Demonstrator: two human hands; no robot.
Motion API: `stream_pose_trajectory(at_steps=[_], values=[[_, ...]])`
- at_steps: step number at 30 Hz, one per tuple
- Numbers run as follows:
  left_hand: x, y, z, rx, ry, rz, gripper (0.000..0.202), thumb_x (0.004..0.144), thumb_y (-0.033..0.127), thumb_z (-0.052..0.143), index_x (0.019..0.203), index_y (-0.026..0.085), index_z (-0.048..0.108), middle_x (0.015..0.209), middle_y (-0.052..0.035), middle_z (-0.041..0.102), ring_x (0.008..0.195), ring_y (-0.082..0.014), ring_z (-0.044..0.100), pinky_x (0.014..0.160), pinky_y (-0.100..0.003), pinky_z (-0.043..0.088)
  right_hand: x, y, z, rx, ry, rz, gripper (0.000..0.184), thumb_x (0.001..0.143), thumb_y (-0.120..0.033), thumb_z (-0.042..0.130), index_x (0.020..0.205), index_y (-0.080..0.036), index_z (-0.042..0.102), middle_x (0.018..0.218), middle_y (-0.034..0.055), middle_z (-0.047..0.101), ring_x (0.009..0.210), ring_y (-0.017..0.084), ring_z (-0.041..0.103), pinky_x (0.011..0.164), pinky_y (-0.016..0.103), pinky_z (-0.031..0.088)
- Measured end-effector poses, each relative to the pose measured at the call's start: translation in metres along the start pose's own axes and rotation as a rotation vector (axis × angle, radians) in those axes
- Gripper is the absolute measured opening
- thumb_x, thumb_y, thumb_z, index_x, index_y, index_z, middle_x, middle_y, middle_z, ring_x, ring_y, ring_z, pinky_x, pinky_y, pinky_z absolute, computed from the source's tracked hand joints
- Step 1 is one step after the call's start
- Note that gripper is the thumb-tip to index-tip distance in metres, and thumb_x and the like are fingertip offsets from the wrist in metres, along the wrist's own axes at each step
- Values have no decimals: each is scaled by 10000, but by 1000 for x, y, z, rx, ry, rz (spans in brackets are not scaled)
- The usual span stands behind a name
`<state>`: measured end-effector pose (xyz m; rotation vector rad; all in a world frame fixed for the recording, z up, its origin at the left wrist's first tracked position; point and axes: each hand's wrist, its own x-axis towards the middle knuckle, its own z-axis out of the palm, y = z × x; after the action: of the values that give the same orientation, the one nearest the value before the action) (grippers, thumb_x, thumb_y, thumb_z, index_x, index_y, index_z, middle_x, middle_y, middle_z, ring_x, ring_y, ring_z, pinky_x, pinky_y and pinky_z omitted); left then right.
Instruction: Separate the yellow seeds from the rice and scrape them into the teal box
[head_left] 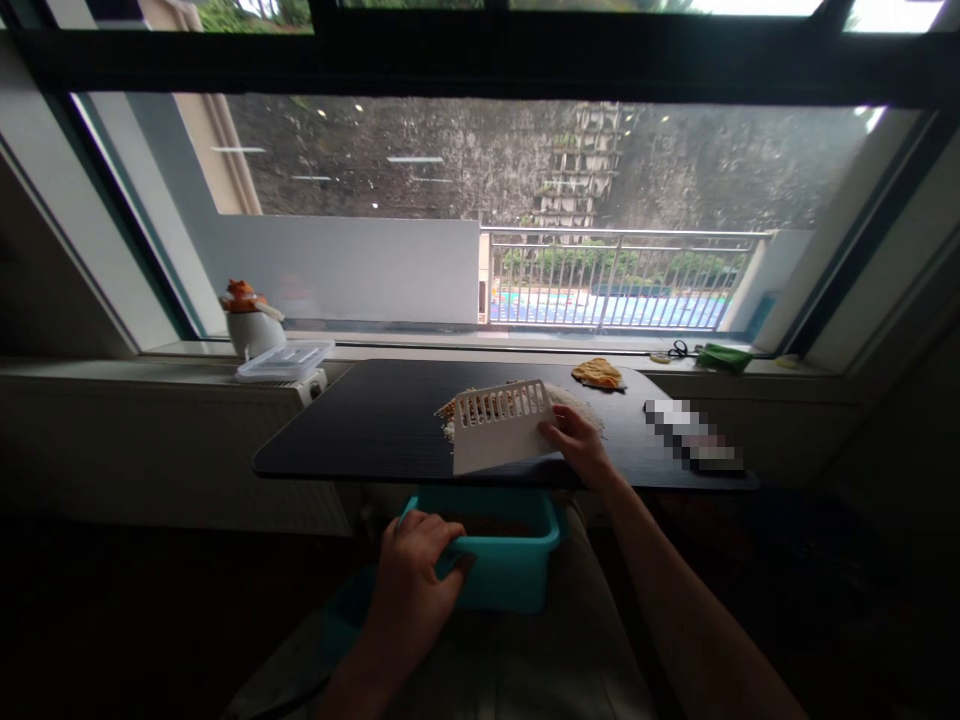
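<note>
My left hand (420,565) grips the near-left rim of a turquoise plastic bin (510,575), which sits at my lap below the table edge. Something brownish lies inside the bin, too dark to make out. In my right hand (577,440) is a flat white plastic scraper (499,440) with a row of slots along its far edge, pinched at its right end. It is tilted above the near part of the dark table (360,420). Behind it, partly hidden, spreads a pile of white grains (577,405) with yellowish-brown kernels (448,411) at its left.
A folded yellow cloth (598,373) lies at the table's back right, and a blurred-out item (694,435) at its right side. On the sill are black scissors (678,349), a green packet (724,357), a white pot (251,332) and a clear plastic lid (285,360).
</note>
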<state>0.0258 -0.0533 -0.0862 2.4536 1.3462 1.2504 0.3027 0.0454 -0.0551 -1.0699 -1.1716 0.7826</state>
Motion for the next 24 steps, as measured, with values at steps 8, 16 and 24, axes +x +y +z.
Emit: stream_pose_trajectory(at_steps=[8,16,24], values=[[-1,-1,-5,22,2,-6,125,748,173,650,842,248,688,780,-5,700,823,-269,632,847,-474,461,16,10,-6,-54,277,-29,455,667,-486,705,1019,-209,619,922,72,771,857,256,721,752,379,563],[0,-2,-2,22,0,4,138,740,166,671,851,245,692,788,-7,699,819,-271,634,838,-477,460,23,15,-3,-110,314,-16,434,643,-455,711,995,-211,641,887,80,772,826,273,730,739,402,582],[1,-1,-4,22,-4,6,129,736,162,669,838,239,688,767,-8,697,811,-264,626,849,-479,461,21,14,-2,-87,277,-20,438,653,-478,704,998,-218,634,901,73,777,862,278,737,758,409,594]])
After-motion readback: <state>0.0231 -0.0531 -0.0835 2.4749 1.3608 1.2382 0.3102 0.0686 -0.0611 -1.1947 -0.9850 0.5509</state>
